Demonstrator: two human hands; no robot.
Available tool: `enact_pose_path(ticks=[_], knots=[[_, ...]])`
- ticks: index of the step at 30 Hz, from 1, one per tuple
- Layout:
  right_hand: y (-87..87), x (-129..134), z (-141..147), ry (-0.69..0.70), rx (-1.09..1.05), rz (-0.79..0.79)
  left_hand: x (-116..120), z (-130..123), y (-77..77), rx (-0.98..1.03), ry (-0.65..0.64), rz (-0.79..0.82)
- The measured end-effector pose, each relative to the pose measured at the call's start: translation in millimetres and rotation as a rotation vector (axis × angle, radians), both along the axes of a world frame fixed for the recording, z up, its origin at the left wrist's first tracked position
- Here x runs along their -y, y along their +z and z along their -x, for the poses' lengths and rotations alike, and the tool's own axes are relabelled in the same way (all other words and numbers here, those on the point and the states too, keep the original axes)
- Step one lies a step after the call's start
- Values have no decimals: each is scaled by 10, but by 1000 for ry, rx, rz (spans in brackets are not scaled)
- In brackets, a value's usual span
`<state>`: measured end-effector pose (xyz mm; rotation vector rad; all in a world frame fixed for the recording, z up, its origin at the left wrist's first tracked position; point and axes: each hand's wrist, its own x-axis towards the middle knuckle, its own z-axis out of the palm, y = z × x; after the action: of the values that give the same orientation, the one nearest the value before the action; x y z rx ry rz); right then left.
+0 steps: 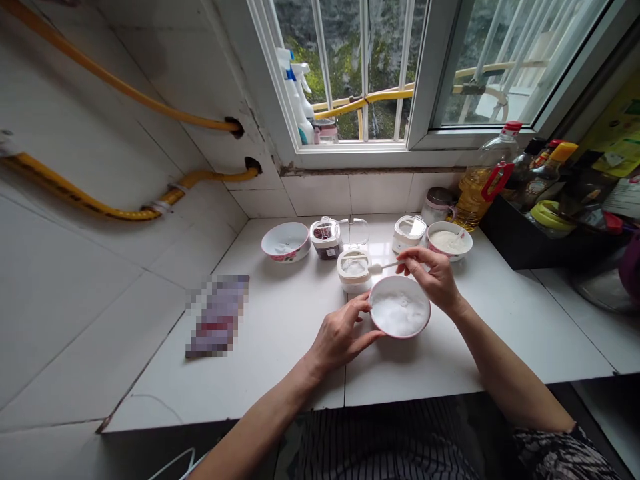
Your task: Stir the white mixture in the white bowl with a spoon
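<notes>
My left hand (345, 328) grips the rim and side of a pink-edged bowl (401, 308) that holds a white, grainy powder. Between the fingers of my right hand (431, 277) is the handle of a small white spoon (383, 267). The spoon's head reaches the edge of an open white seasoning jar (355, 270), just behind the bowl. White contents show inside that jar, and its clear lid stands raised at the back. Whether the spoon carries any powder I cannot tell.
Behind stand a flowered bowl (285, 242), a jar with dark red contents (326, 238), another white jar (409, 233) and a bowl of pale powder (449, 241). An oil bottle (473, 193) and a black box (515, 237) stand right. A blurred packet (219, 317) lies left.
</notes>
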<state>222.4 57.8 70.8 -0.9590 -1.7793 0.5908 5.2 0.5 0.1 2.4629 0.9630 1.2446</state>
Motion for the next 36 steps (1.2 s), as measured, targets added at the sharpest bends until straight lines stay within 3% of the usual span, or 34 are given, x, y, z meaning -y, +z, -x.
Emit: enact_pose_path(ticks=[4, 8, 12, 20, 29, 33, 36], knots=[[35, -26, -88, 91, 120, 157, 4, -1, 13, 2, 4, 0], [-36, -27, -21, 66, 303, 54, 9, 1, 22, 1, 0, -6], [-109, -4, 76, 125, 321, 44, 12, 4, 20, -3, 3, -9], [-30, -27, 2, 66, 54, 343, 10, 2, 22, 1, -3, -5], [-30, -110, -8, 120, -275, 620, -1, 1, 16, -4, 2, -15], [-54, -158, -38, 130, -348, 665, -3, -4, 14, 2, 4, -24], [-69, -152, -15, 132, -393, 601, -3, -6, 9, 4, 4, -14]])
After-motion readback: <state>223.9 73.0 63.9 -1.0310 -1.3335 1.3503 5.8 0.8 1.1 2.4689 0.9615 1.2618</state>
